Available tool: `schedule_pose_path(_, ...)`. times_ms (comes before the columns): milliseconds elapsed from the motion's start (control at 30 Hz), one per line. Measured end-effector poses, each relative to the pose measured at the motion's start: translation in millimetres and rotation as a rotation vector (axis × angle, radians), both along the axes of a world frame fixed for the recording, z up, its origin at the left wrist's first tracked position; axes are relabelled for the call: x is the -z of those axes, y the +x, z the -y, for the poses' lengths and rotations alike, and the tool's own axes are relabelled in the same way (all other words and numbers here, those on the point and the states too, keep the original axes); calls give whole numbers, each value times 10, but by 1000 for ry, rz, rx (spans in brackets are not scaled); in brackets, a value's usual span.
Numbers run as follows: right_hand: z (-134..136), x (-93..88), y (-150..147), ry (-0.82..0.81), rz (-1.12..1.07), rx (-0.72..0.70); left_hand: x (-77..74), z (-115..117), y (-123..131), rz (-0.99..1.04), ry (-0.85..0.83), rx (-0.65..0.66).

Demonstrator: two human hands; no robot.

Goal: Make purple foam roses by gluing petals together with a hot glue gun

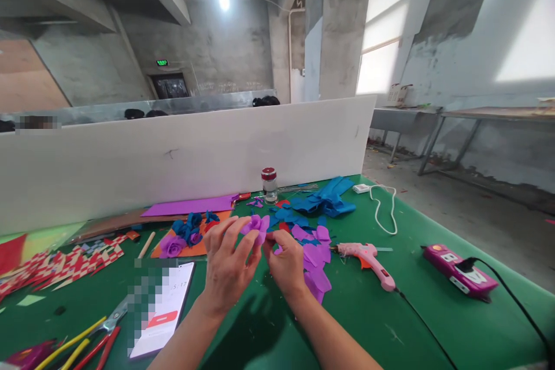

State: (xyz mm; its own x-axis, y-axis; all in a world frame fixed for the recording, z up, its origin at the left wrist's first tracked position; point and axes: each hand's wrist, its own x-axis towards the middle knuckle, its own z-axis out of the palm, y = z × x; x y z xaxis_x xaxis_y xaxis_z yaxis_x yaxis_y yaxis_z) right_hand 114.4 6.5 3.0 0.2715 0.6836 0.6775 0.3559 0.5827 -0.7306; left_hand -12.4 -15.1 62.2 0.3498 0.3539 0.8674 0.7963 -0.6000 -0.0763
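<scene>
A purple paper flower point(256, 228) is pinched between the thumb and fingers of my left hand point(228, 260), raised above the green table. Close beside it, my right hand point(286, 263) has thumb and index finger pressed together, with a bit of purple paper petal point(277, 250) showing at them. The fingertips of both hands nearly meet under the flower. Loose purple petals point(317, 277) lie just right of my right hand. Left of my left hand, a finished-looking purple rose point(172, 246) and dark blue paper flowers point(191, 228) rest on an orange sheet point(162, 250).
A pink glue gun point(367, 257) lies at right, its cord running to the front, near a magenta power strip point(459, 272). Blue paper point(327, 199) and a red-lidded jar point(269, 186) stand before a white partition point(208, 156). Phone point(167, 306) and scissors point(113, 321) lie left.
</scene>
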Motion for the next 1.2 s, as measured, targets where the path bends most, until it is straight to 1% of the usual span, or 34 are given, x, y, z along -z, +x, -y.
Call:
schedule_pose_path(67,-1,-5,24,12,42,-3,-73,34,-13,3,-71,63)
schedule_pose_path(100,-5,-10,42,14,70,-16,-137,49,-35,3,-132,107)
schedule_pose_path(167,-23,-20,84,19,135,-88,-319,57,-109,30,-301,199)
schedule_pose_path(233,-44,-23,118,39,191,-225,-542,25,-207,58,-499,239)
schedule_pose_path(300,-58,-12,133,57,226,-391,-758,-40,-298,-21,-722,270)
schedule_pose_path(367,-53,8,129,47,248,-528,-930,-113,-356,-137,-941,292)
schedule_pose_path(433,-30,24,119,14,275,-624,-1046,-172,-377,-271,-1127,316)
schedule_pose_path(467,-16,28,115,-4,289,-660,-1084,-194,-377,-308,-1190,322)
schedule_pose_path(567,22,20,111,-36,302,-733,-1135,-236,-368,-375,-1339,317)
schedule_pose_path(667,35,7,111,-40,280,-761,-1125,-258,-371,-421,-1414,299)
schedule_pose_path(800,28,11,104,-46,254,-763,-1091,-262,-370,-470,-1404,289)
schedule_pose_path(1033,19,29,85,-68,228,-771,-1061,-281,-340,-457,-1437,342)
schedule_pose_path(1200,31,2,87,-59,189,-791,-1062,-281,-349,-435,-1396,372)
